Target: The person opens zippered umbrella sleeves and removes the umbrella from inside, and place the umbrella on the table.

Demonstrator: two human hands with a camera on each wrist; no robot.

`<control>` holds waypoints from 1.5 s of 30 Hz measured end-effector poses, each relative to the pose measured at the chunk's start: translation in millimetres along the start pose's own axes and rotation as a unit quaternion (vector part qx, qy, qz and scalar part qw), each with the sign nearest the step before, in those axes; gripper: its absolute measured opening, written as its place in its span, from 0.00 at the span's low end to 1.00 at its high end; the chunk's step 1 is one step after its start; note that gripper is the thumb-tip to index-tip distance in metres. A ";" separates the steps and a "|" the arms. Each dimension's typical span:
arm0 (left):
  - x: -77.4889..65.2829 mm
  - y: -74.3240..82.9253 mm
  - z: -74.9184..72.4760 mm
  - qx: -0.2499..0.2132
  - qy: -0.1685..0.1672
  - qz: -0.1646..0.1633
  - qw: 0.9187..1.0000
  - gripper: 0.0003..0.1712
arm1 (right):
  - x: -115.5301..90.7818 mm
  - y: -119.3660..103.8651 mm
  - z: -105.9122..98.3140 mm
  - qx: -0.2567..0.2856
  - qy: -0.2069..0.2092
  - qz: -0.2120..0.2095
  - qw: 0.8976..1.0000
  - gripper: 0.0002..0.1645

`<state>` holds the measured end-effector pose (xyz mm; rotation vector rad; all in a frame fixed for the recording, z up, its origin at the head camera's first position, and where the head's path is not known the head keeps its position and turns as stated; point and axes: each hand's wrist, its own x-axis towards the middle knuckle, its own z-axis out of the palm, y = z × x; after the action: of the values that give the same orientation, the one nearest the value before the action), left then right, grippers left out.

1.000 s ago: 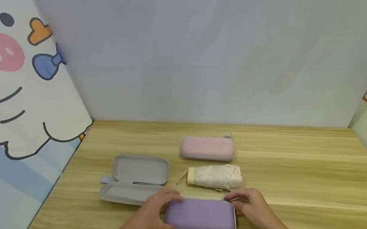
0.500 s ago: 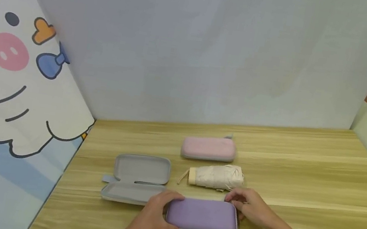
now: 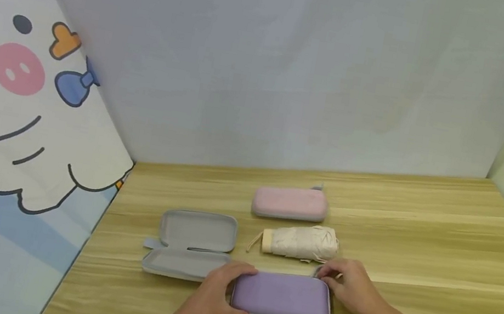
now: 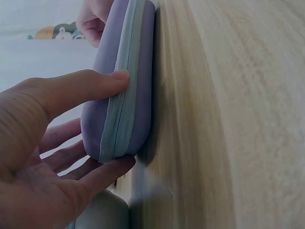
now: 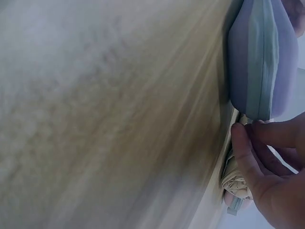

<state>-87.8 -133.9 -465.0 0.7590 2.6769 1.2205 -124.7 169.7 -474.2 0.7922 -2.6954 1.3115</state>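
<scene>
A closed purple zip case lies flat on the table, a pale grey-green zipper running round its side. My left hand grips its left end, thumb on the front side and fingers round the end and back. At the far right corner, my right hand pinches a small grey tab between thumb and index finger; the fingertips hide most of it. In the right wrist view, these fingertips are right at the case's zipped end. Just behind lies a folded cream umbrella with a wrist cord.
To the left, a grey-lined case lies open, partly behind my left hand. A closed pink case is farther back, beyond the umbrella. The wooden table meets a pale wall at the back and printed panels at both sides.
The head view has shifted slightly, moving everything a little to the right. My right fingertips have edged right along the case's corner. The left hand keeps its grip.
</scene>
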 end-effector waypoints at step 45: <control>1.5 2.1 10.5 -0.026 0.026 0.018 0.999 0.41 | -28.3 3.2 -18.8 0.095 0.010 0.100 0.990 0.04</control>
<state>-85.2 -124.9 -470.4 0.7821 2.6718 1.3294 -104.9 197.4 -471.6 0.5279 -2.7242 1.6283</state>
